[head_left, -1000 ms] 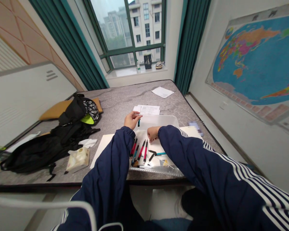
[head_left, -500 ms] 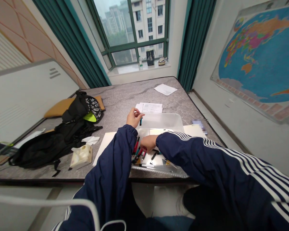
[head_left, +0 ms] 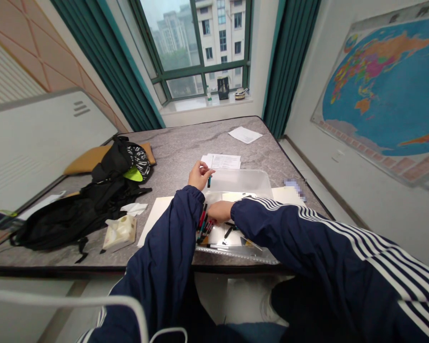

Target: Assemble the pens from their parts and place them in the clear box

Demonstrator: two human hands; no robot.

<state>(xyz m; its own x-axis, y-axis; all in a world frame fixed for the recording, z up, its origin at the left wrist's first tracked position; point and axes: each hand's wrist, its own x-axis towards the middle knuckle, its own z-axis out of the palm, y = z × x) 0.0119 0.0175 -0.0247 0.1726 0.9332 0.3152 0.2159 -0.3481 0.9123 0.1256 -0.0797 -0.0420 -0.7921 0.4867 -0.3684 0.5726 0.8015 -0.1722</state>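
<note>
Left grip [head_left: 199, 176] narrow around a teal pen [head_left: 209, 182]; right grip [head_left: 219, 211] — state unclear — at red pens [head_left: 202, 216]

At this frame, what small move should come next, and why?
Probably a slight leftward nudge by the right hand, keeping the bunch of pens snug at the left side of the clear plastic box. That hand is already down at the bunch, while the left hand holds a teal-and-black pen. The right fingertips are hidden, so their grip is uncertain.
</note>
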